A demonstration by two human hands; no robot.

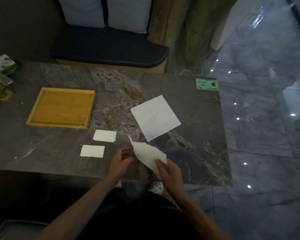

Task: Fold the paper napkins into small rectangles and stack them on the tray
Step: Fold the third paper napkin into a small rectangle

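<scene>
My right hand point(169, 172) grips a loose white paper napkin point(146, 153) by its near corner, held above the table's front edge. My left hand point(120, 159) hovers just left of that napkin, fingers curled and apart, holding nothing. A second napkin point(155, 116) lies flat and unfolded on the table beyond it. Two napkins folded into small rectangles lie on the table: one point(105, 135) near the tray, the other point(92, 150) closer to me. The wooden tray point(89, 110) at the left holds nothing.
The dark marble table point(197, 144) ends just in front of my hands. A green card point(207, 84) lies at its far right corner. Green packets and bottles point(2, 75) crowd the far left. A cushioned bench point(109, 47) stands behind.
</scene>
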